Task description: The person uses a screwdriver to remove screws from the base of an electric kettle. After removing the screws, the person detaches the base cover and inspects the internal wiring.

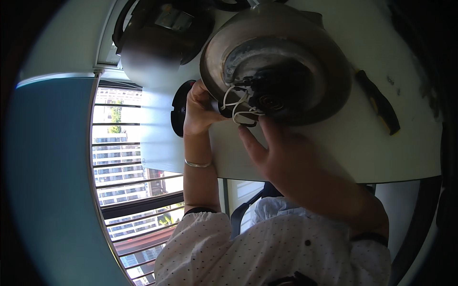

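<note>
A metal electric kettle (329,71) lies tipped over so that its underside faces me. Its bottom is uncovered, showing a round black connector (270,101) and several loose white wires (234,104). My left hand (198,107) is closed at the kettle's left lower edge, with the thumb by a dark part that looks like the handle. The fingers behind it are hidden. My right hand (281,148) reaches up from below, its thumb and index fingertips at the wires and a small black piece under them. The other right fingers are in shadow.
A screwdriver (378,102) with a black and yellow handle lies right of the kettle on the white table (400,157). A round black part (180,108) rests left of my left wrist. A dark pot-like appliance (157,35) stands at the far left, near a barred window (117,143).
</note>
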`<state>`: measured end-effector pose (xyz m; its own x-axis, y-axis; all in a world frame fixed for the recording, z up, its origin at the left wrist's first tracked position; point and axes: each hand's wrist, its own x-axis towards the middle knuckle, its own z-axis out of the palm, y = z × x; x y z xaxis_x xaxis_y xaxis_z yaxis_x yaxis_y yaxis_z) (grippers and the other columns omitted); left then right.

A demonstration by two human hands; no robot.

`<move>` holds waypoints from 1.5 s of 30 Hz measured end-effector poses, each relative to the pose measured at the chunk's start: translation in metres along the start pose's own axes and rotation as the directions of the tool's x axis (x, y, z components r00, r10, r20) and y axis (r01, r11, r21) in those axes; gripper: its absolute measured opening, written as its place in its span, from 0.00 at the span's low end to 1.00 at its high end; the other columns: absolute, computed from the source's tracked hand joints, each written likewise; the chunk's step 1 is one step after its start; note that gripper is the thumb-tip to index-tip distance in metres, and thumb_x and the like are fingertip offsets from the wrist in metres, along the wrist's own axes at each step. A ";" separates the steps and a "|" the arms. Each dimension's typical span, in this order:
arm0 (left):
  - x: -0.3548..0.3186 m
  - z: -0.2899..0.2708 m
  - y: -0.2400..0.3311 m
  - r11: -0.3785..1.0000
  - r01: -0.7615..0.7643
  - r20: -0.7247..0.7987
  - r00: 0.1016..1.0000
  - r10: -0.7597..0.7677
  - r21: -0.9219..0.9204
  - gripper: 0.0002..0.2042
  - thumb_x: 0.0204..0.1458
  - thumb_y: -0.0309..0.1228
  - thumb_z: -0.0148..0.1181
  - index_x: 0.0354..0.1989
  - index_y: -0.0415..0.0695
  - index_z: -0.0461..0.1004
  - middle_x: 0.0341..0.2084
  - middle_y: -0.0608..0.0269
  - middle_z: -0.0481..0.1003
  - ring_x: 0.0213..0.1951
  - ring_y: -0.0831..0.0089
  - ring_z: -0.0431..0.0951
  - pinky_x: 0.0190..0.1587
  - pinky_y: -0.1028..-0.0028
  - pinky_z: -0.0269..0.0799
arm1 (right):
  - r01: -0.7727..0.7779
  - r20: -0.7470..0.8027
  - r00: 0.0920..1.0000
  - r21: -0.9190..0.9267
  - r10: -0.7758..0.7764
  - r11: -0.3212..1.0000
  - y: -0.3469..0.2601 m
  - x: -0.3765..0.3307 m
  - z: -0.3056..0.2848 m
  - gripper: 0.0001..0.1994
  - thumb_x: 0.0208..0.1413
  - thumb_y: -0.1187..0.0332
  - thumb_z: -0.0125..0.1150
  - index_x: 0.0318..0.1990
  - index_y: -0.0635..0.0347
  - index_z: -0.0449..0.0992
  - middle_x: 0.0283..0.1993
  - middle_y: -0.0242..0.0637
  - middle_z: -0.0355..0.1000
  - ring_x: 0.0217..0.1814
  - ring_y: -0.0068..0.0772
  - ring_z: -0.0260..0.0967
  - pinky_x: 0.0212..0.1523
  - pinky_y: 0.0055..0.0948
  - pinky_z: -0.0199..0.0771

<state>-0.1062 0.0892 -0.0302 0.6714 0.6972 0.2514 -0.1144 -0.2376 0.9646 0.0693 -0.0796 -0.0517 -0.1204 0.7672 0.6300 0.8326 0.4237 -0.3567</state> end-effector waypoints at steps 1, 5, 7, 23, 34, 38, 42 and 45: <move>0.001 0.004 0.001 1.000 -0.019 -0.010 1.000 0.019 0.014 0.27 0.23 0.14 0.74 0.39 0.37 0.73 0.40 0.57 0.78 0.43 0.68 0.78 0.49 0.70 0.72 | -0.002 0.028 1.000 0.003 0.002 1.000 0.001 0.001 -0.002 0.23 0.48 0.74 0.61 0.55 0.57 0.71 0.50 0.51 0.65 0.33 0.37 0.74 0.26 0.27 0.77; 0.003 0.017 0.007 0.999 -0.030 -0.031 0.999 0.031 0.024 0.24 0.23 0.14 0.74 0.33 0.41 0.72 0.37 0.61 0.74 0.43 0.70 0.74 0.48 0.71 0.70 | -0.065 0.079 0.995 0.062 0.060 0.996 0.004 0.003 -0.007 0.22 0.48 0.74 0.61 0.54 0.58 0.71 0.48 0.47 0.66 0.34 0.39 0.74 0.29 0.31 0.78; 0.004 0.021 0.006 0.992 -0.105 -0.026 0.994 0.107 0.062 0.25 0.23 0.14 0.74 0.35 0.40 0.72 0.37 0.62 0.74 0.42 0.70 0.74 0.47 0.73 0.69 | -0.114 0.099 0.990 0.112 0.104 0.987 0.005 0.006 -0.015 0.22 0.48 0.75 0.62 0.53 0.58 0.71 0.48 0.46 0.66 0.34 0.38 0.74 0.29 0.32 0.78; -0.001 0.058 0.024 0.792 -0.350 -0.061 0.898 0.435 0.500 0.21 0.26 0.29 0.77 0.35 0.46 0.81 0.32 0.67 0.78 0.37 0.69 0.73 0.45 0.73 0.66 | -0.080 -0.339 0.933 0.129 0.120 0.988 0.015 0.014 -0.008 0.12 0.47 0.80 0.63 0.40 0.60 0.72 0.40 0.39 0.70 0.27 0.32 0.73 0.21 0.23 0.71; -0.008 0.064 0.029 0.682 -0.445 -0.133 0.774 0.619 0.580 0.21 0.29 0.31 0.78 0.37 0.44 0.80 0.30 0.66 0.78 0.33 0.70 0.73 0.37 0.74 0.69 | 0.001 -0.460 0.864 0.410 0.206 0.912 0.013 0.023 -0.003 0.07 0.53 0.81 0.61 0.39 0.66 0.73 0.40 0.39 0.71 0.27 0.20 0.70 0.23 0.15 0.68; -0.008 0.064 0.027 0.726 -0.440 -0.196 0.769 0.608 0.528 0.20 0.29 0.33 0.77 0.35 0.45 0.80 0.29 0.64 0.78 0.33 0.67 0.75 0.37 0.72 0.71 | -0.019 -0.451 0.853 0.472 0.261 0.881 0.014 0.022 0.000 0.10 0.54 0.80 0.61 0.43 0.66 0.72 0.40 0.38 0.71 0.26 0.18 0.68 0.25 0.15 0.68; -0.007 0.064 0.026 0.749 -0.433 -0.217 0.775 0.593 0.501 0.19 0.30 0.32 0.76 0.35 0.45 0.80 0.31 0.64 0.79 0.33 0.66 0.76 0.38 0.72 0.72 | -0.045 -0.448 0.851 0.456 0.273 0.889 0.013 0.024 0.002 0.11 0.55 0.78 0.61 0.46 0.65 0.72 0.42 0.37 0.70 0.27 0.17 0.66 0.26 0.14 0.66; -0.009 0.064 0.025 0.733 -0.431 -0.205 0.773 0.601 0.526 0.19 0.32 0.32 0.76 0.36 0.44 0.80 0.32 0.64 0.79 0.34 0.67 0.76 0.38 0.73 0.72 | -0.079 -0.439 0.865 0.356 0.242 0.931 0.014 0.023 0.001 0.12 0.57 0.77 0.59 0.49 0.65 0.71 0.42 0.36 0.69 0.29 0.17 0.64 0.27 0.15 0.65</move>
<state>-0.0683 0.0344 -0.0138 0.3000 0.5345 0.7901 0.0120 -0.8303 0.5572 0.0780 -0.0559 -0.0430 0.3342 0.5550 0.7618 0.5920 0.5053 -0.6278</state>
